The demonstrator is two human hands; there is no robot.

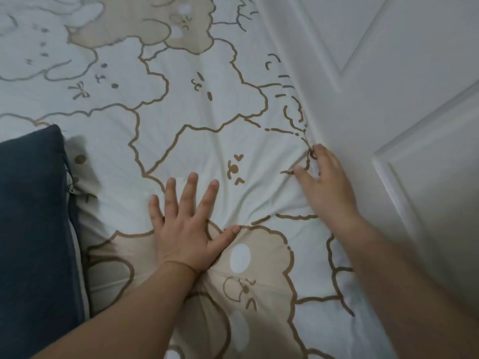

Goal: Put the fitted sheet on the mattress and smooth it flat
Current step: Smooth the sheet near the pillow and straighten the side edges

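Observation:
The fitted sheet [197,120] is white with beige and brown cartoon bears and covers the mattress across most of the view. My left hand [186,224] lies flat on it with fingers spread, pressing down near the middle; creases fan out from under it. My right hand [326,182] is at the sheet's right edge, where the bed meets a white panelled surface. Its fingertips pinch a bunched fold of the sheet there. The mattress itself is hidden under the sheet.
A dark blue pillow [33,229] with a zip lies on the bed at the left edge. A white panelled door or wardrobe front [401,99] stands tight against the bed's right side.

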